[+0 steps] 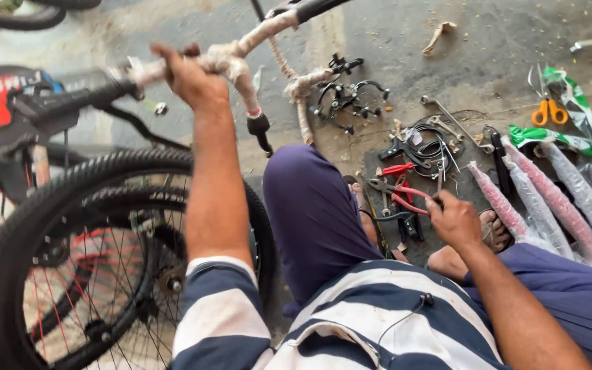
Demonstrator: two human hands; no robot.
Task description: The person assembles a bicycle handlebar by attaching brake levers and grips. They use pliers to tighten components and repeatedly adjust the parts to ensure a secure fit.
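far left: bike's front wheel (70, 274) upright, black tyre, red spokes, fills the lower left corner. red and black frame part (1, 99) above it at the left edge.

my left hand (188, 77) is up on the handlebar (241, 58), fingers wrapped tight round it, nothing else in that hand. bar is bound in pale paper wrap. long axis runs low-left to high-right: black grip end (77, 99) points left toward the frame, other end (313, 8) points to the top edge. a wrapped branch (299, 96) drops from the bar toward the floor, and a black brake lever (260, 129) hangs just below my wrist.

my knee in purple cloth (310, 212) sits between wheel and tools, blocks part of the floor.

past the knee: loose black brake calipers (347, 96) on the concrete, then a dark mat (419, 171) with coiled cable (433, 147), a spanner (447, 116) and other small tools.

my right hand (455, 218) is down on the mat, closed on the red handles of the pliers (395, 192). pliers lie flat, long axis roughly left-right, nose pointing left toward my knee, handles toward my palm. fingers hide the handle ends, so it looks like a full grip but i can't be sure. a second red-handled tool (397, 168) lies just above, nearly parallel.

right of the hand: my foot in a sandal (496, 229), then long parts in pink and grey bubble wrap (549, 199) lying diagonal, close by the wrist. orange scissors (549, 111) and green-white packaging (584, 113) far right.
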